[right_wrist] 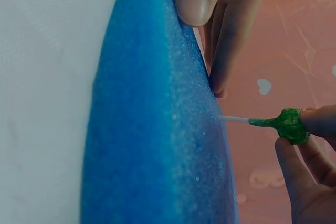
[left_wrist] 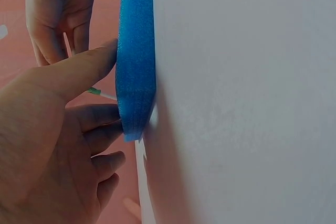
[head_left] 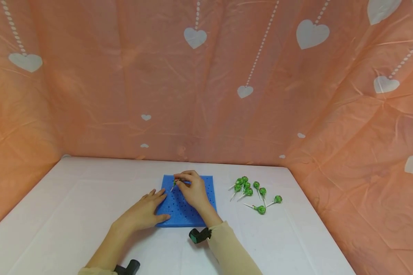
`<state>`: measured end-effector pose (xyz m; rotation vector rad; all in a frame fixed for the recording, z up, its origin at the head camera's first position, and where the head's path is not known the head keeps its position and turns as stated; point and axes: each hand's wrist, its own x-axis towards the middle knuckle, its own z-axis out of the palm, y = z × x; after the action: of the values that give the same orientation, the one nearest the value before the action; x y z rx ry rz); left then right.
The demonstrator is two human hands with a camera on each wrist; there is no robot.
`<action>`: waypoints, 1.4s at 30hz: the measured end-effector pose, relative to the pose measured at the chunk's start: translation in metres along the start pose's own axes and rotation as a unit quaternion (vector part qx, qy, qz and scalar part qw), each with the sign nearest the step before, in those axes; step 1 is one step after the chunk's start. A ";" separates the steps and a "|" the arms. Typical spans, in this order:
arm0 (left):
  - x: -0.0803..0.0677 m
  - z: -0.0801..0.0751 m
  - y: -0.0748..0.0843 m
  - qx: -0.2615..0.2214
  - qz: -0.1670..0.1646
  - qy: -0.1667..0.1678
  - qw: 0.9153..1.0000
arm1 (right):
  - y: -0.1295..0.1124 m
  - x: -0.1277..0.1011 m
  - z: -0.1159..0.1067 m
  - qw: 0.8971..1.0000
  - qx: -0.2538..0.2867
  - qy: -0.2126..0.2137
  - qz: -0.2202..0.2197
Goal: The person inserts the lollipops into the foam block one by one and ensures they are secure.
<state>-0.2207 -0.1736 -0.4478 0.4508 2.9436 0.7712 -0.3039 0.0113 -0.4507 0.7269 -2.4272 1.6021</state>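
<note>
A thick blue foam board point(head_left: 184, 219) dotted with small holes lies on the white table. My right hand point(head_left: 195, 194) is over it, pinching a green-wrapped lollipop point(right_wrist: 290, 126) by its head between thumb and fingers. The lollipop's white stick points down, and in the right wrist view its end meets the board's top face. My left hand point(head_left: 141, 211) rests along the board's left side with spread fingers; its thumb point(left_wrist: 86, 69) and fingertips touch the foam near the edge.
Several more green lollipops point(head_left: 260, 209) lie loosely scattered to the right of the board. Behind the table hangs a peach-orange curtain point(head_left: 179, 95) with white hearts, which also runs along both sides. Black wrist cameras point(head_left: 197, 236) sit on both forearms.
</note>
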 end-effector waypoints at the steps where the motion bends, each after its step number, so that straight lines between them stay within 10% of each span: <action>1: 0.000 0.000 0.000 -0.001 0.000 0.000 1.000 | 0.000 0.000 0.000 1.000 -0.001 -0.001 0.002; 42: 0.002 0.002 -0.004 0.003 0.018 0.004 1.000 | -0.005 -0.006 0.007 0.998 -0.045 -0.046 -0.026</action>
<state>-0.2232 -0.1753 -0.4509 0.5035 2.9549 0.7696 -0.2954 0.0052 -0.4514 0.8587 -2.5036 1.4618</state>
